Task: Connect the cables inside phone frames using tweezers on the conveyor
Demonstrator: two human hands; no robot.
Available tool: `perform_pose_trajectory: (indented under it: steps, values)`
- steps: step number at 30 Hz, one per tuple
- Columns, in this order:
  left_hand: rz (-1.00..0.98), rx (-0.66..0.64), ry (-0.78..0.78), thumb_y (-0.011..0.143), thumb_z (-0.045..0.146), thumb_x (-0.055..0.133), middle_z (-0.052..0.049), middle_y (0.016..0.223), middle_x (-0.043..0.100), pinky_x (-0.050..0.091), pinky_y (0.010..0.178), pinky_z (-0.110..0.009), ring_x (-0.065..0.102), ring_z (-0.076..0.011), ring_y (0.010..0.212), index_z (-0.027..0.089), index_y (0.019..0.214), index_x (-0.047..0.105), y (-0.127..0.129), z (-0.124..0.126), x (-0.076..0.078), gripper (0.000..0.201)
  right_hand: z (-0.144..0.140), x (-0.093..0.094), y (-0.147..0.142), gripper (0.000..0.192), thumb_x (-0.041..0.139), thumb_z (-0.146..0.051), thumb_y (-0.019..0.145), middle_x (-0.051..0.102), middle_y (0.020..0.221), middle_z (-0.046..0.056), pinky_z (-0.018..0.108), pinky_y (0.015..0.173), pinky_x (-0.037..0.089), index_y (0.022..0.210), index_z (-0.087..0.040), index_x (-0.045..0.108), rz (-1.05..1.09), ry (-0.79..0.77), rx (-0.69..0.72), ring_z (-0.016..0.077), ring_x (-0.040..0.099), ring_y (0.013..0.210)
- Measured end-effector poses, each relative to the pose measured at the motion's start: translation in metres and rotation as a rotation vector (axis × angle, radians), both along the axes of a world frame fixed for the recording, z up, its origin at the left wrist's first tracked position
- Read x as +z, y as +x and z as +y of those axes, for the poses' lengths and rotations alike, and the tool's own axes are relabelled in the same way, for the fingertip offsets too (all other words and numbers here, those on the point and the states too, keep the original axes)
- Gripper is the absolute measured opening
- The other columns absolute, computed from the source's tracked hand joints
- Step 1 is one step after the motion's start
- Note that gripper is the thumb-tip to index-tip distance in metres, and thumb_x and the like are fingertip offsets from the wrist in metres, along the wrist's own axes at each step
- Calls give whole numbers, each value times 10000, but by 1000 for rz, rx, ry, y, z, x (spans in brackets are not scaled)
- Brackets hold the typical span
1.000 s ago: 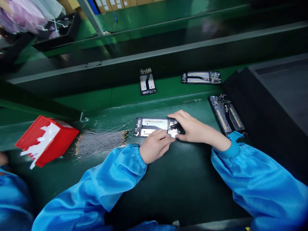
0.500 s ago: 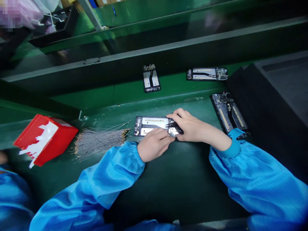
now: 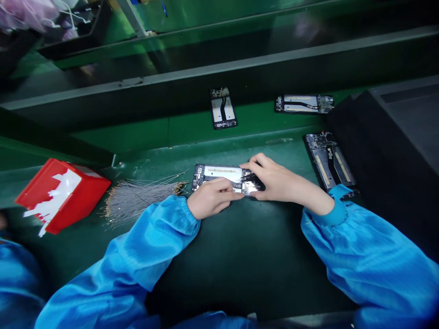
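An opened phone (image 3: 224,172) lies sideways on the green bench, its inner boards and a dark flex strip exposed. My left hand (image 3: 214,196) is closed at its near edge, covering part of the lower side, with a finger reaching along that edge toward the board. Spanning the phone's right end, my right hand (image 3: 270,180) grips it between thumb and fingers. Dark, thin points like tweezer tips (image 3: 244,178) show under that hand, over the board; the rest of them is hidden. Left of the phone lies a bundle of thin grey cables (image 3: 137,201).
A red box (image 3: 75,196) with torn white paper stands at the left. Two opened phones (image 3: 223,109) (image 3: 303,104) lie on the ledge behind, and another opened phone (image 3: 329,162) leans by a black sheet (image 3: 373,151). Another person's blue sleeve (image 3: 17,278) shows at far left.
My left hand has shifted slightly left along the phone, baring more of its board, and one finger is straighter. My right hand keeps its grip. The view has shifted a little.
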State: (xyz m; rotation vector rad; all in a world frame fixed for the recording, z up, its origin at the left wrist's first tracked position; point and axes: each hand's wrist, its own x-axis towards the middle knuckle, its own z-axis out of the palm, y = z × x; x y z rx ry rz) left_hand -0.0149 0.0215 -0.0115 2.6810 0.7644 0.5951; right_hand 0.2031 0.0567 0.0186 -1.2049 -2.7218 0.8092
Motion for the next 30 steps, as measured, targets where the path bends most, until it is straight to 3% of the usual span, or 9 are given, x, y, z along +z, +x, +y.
perform_pose_trajectory:
  steps: [10, 18, 24, 30]
  values:
    - [-2, -24, 9, 861, 158, 385, -27, 735, 495, 430, 637, -235, 451, -125, 677, 172, 999, 603, -1, 0, 0, 258, -1, 4, -11, 530, 615, -268, 606, 401, 1039, 82, 335, 690, 440, 1097, -205, 428, -101, -4, -61, 253, 463, 924]
    - [22, -13, 13, 853, 156, 373, -29, 737, 504, 435, 652, -247, 459, -134, 685, 181, 987, 601, 0, 0, 0, 266, -2, 7, -13, 420, 578, -296, 667, 423, 990, 86, 359, 721, 411, 1059, -203, 458, -117, 63, -53, 245, 453, 882]
    - [-76, 54, -136, 832, 141, 375, -41, 754, 546, 437, 653, -234, 501, -127, 698, 152, 893, 612, 3, 0, 3, 244, -1, 7, -16, 426, 606, -308, 636, 427, 938, 76, 350, 693, 396, 1022, -204, 459, -128, 81, -64, 235, 445, 837]
    - [-135, 34, -215, 818, 142, 407, -44, 756, 565, 435, 662, -235, 514, -125, 704, 151, 858, 624, 2, 1, 3, 221, 2, 4, -16, 444, 625, -351, 624, 419, 923, 68, 342, 683, 392, 1006, -213, 444, -134, 84, -82, 232, 449, 824]
